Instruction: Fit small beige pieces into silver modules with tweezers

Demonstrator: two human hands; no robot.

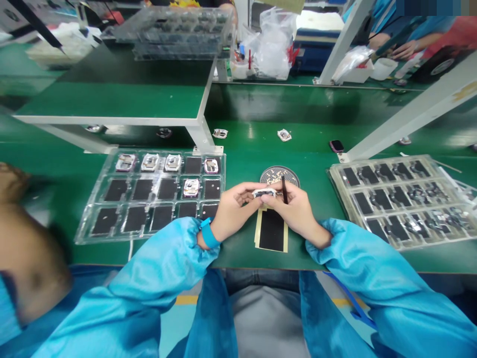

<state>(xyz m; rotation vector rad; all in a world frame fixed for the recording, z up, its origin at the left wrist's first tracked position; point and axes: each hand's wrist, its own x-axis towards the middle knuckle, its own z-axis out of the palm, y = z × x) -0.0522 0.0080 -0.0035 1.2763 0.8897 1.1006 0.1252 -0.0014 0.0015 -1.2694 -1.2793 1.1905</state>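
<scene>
Between my two hands, above the green table, is a small silvery watch case (264,193). My left hand (234,209) pinches its left side, a blue band round the wrist. My right hand (296,211) grips the right side with thumb and fingers and also holds a thin dark tool (284,190), pointing up. Just behind the hands, a round grey dish (292,174) carries many tiny pale parts. Below them lies a black pad (272,231) with cream edges. A clear tray (100,199) at the left holds several watch cases in its compartments.
At the right stands a stack of trays (350,199) with dark parts. A raised green shelf (122,102) is at the back left. Loose cases (284,135) lie behind the dish. A slanted white post (410,107) rises at the right. Another person's arm (30,248) is at the left edge.
</scene>
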